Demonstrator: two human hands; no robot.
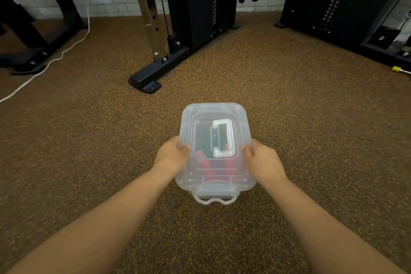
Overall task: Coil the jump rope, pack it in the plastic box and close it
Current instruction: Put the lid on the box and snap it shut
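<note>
A speckled brown gym floor (pixel 289 118) fills the scene, with the black base of a cable machine (pixel 153 73) standing well beyond the plastic box (pixel 214 147) and a white cord (pixel 55 58) trailing far off to the box's left. The translucent box sits on the floor at the centre, its lid (pixel 200 118) laid on top with a white carry handle (pixel 223 138) folded flat on it. Through the cloudy plastic the jump rope (pixel 206 163) shows as red handle shapes at the near end of the box and a dark green mass further in; whether it is neatly coiled cannot be told. The left hand (pixel 172 155) wraps the box's left edge and the right hand (pixel 262 160) its right edge, each curled closed on the lid rim with a thumb resting on top. At the box's near end a latch (pixel 214 199) hangs out and down, apparently not snapped up. Packing looks finished and the closing step is in hand. The next move likely calls for pressing the lid down evenly, then swinging the near latch up until it catches; any far-end latch is out of sight.
</note>
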